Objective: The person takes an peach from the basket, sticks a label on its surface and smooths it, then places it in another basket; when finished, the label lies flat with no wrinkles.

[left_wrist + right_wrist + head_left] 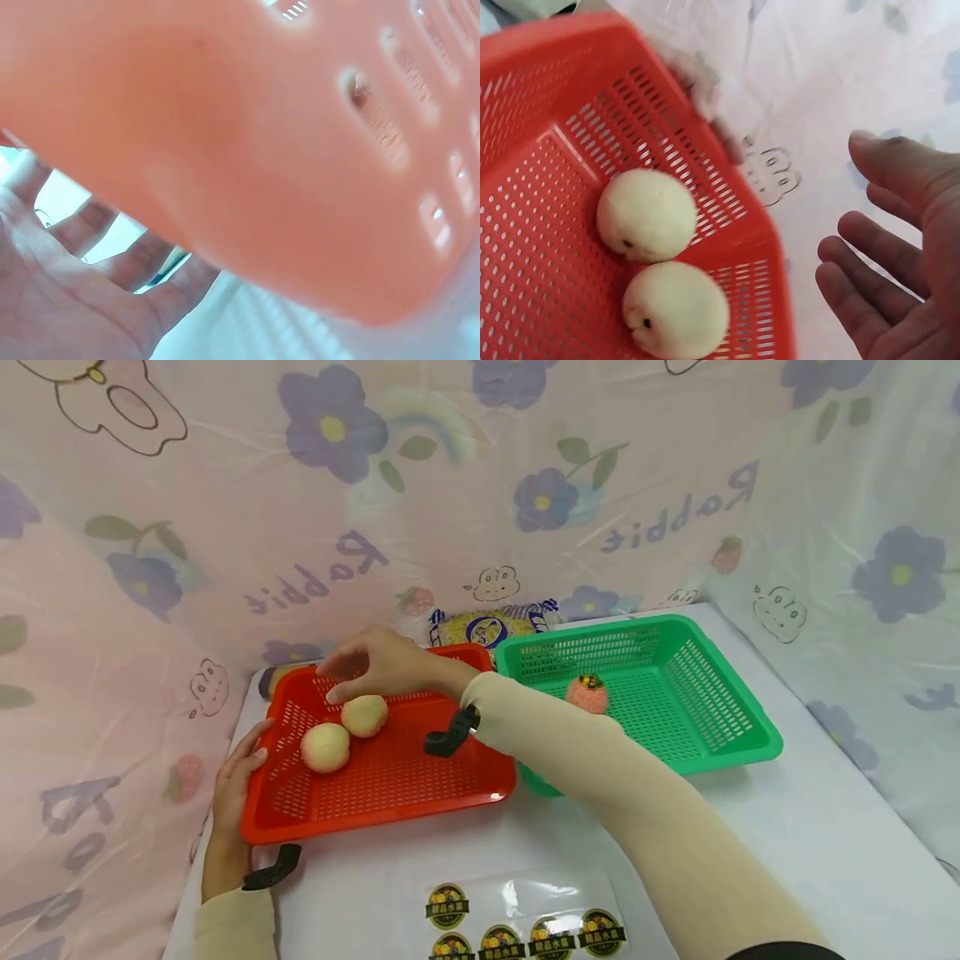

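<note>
My right hand (382,664) hovers over the far left part of the red basket (405,806), its fingers loosely bent and apart, holding nothing. Below it, two pale yellow peaches (326,747) lie side by side at the basket's left end. My left hand (234,789) grips the basket's left rim, with its thumb near the edge. In the left wrist view, the fingers of the left hand (90,262) pass behind the basket wall (225,150), which hides their tips. The right wrist view shows the right hand (900,262) bare beside the basket.
A green basket (738,760) stands on the right, holding a reddish round fruit (587,695) with a black and gold sticker. A sheet of round stickers (502,942) lies at the front. Behind the baskets is a yellow printed bag (487,628) by the patterned cloth (465,502).
</note>
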`<state>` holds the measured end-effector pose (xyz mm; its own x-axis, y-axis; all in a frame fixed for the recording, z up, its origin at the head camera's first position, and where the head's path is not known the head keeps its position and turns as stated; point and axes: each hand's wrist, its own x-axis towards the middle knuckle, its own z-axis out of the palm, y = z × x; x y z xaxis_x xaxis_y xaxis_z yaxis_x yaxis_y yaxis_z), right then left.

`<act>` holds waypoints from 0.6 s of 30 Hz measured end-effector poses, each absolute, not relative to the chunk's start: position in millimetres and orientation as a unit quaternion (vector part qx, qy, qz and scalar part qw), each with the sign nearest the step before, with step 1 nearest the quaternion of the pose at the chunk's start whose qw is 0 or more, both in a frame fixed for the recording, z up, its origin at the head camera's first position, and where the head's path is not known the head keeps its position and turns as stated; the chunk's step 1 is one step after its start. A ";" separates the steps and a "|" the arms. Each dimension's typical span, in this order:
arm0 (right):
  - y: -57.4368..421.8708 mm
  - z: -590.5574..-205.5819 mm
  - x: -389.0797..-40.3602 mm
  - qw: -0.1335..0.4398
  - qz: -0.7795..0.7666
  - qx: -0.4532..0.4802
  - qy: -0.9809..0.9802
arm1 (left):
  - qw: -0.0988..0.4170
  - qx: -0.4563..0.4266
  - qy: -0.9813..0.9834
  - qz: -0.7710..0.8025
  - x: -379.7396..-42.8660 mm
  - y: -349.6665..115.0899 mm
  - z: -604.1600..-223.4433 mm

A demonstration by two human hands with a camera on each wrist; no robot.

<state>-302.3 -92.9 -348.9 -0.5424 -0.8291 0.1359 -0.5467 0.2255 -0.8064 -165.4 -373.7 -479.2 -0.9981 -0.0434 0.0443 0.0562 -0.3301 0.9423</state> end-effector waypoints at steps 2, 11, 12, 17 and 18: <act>-103.1 -362.2 -308.0 0.168 -0.402 -0.447 0.781 | 0.032 -0.007 -0.580 -0.814 -165.5 -374.0 -480.5; -117.1 -389.8 -314.9 0.187 -0.194 -0.424 0.865 | 0.034 0.004 -0.595 -0.803 -167.4 -373.7 -483.8; -118.6 -390.8 -314.1 0.181 -0.183 -0.424 0.869 | 0.034 0.003 -0.596 -0.802 -167.3 -374.0 -484.1; -126.2 -398.3 -309.1 0.148 -0.160 -0.407 0.887 | 0.033 -0.002 -0.591 -0.806 -167.3 -375.5 -485.1; -127.1 -399.6 -308.3 0.148 -0.155 -0.403 0.890 | 0.033 -0.004 -0.589 -0.807 -167.4 -375.5 -485.1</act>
<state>-308.3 -127.1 -399.6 -0.6315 -0.7630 -0.1379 -0.6713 0.6270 -0.3953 -167.4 -375.5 -485.1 -0.9978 -0.0483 0.0448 0.0574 -0.3030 0.9513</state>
